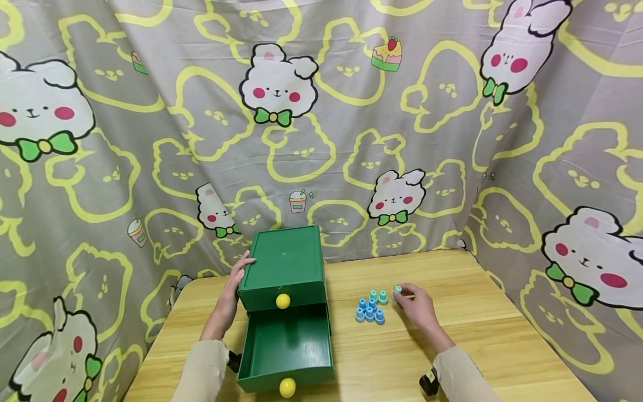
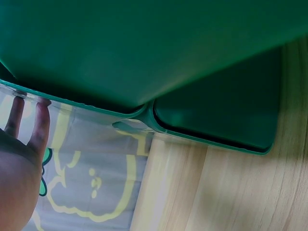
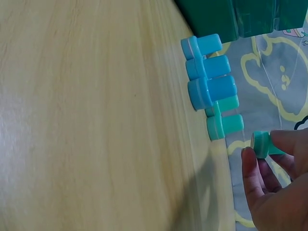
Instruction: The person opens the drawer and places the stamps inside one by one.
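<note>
A green two-drawer cabinet (image 1: pixel 288 259) with yellow knobs stands on the table; its lower drawer (image 1: pixel 313 375) is pulled out. Along the cabinet's left side lies my left hand (image 1: pixel 228 298), fingers extended against the wall and top edge. In the left wrist view, two fingertips touch the cabinet's rim (image 2: pixel 91 107). My right hand (image 1: pixel 419 307) pinches a small green toy stamp (image 3: pixel 260 144) between thumb and fingers. It is held just right of two standing green stamps (image 1: pixel 383 297). In front of those stand several blue stamps (image 1: pixel 369 315), some stacked on others.
The stamps stand on a wooden table (image 1: pixel 402 368) right of the cabinet. The upper drawer, with its yellow knob (image 1: pixel 283 301), is closed. A grey patterned curtain (image 1: pixel 341 139) hangs behind the table and along both sides.
</note>
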Demonstrator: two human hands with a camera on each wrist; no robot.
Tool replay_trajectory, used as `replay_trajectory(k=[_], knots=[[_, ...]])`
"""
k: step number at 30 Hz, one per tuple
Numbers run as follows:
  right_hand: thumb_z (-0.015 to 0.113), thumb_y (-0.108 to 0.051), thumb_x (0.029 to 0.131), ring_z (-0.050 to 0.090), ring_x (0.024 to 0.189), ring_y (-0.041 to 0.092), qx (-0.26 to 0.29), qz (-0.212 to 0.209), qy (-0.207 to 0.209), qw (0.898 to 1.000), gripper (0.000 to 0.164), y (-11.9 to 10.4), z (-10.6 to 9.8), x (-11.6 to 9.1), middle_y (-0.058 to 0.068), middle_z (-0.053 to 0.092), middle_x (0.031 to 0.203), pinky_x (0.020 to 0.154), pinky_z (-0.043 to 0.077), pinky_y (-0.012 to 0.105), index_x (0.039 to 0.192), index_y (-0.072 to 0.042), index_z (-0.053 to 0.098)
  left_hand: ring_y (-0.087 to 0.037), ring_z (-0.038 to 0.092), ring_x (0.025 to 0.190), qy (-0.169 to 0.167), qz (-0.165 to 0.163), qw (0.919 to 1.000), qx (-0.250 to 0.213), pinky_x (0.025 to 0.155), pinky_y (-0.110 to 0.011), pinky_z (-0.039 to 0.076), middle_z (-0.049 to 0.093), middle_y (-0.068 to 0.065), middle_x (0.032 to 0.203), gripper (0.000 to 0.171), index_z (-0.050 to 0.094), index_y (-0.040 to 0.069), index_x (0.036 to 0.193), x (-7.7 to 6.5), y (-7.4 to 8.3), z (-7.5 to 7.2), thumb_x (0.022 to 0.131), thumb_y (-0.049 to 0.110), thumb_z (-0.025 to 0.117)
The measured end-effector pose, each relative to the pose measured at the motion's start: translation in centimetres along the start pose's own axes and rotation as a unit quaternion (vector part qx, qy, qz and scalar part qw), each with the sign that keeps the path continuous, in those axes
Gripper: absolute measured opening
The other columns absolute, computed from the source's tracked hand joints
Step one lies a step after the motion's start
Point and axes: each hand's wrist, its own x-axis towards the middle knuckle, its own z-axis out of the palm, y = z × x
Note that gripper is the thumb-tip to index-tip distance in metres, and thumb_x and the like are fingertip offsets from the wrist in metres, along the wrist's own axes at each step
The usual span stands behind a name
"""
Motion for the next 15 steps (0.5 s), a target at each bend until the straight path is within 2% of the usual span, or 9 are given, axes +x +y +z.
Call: replay_trajectory(k=[5,15], knots=[[0.067,-0.012,0.101,0.073,0.088,0.026,0.006,-0.001,0.005,1.0,0.027,-0.5,0.2,-0.1,0.022,0.07,0.113,0.07,0.057,0.023,0.123,0.003,0.069,-0.033,-0.004,0.161,0.001,0.0,1.0,0.001,0.118,-0.077,0.004,0.007,0.009,0.175,0.051,0.039,0.018,0.156,-0.1,0.0,-0.1,0.114,0.042,0.023],[0.068,-0.012,0.101,0.073,0.091,0.029,0.017,-0.009,0.001,1.0,0.026,-1.4,0.3,-0.6,0.019,0.07,0.112,0.07,0.058,0.024,0.123,0.002,0.07,-0.033,-0.004,0.161,-0.001,0.002,1.0,0.002,0.118,-0.077,0.004,0.006,0.003,0.176,0.051,0.039,0.018,0.156,0.0,-0.1,-0.1,0.114,0.042,0.022]])
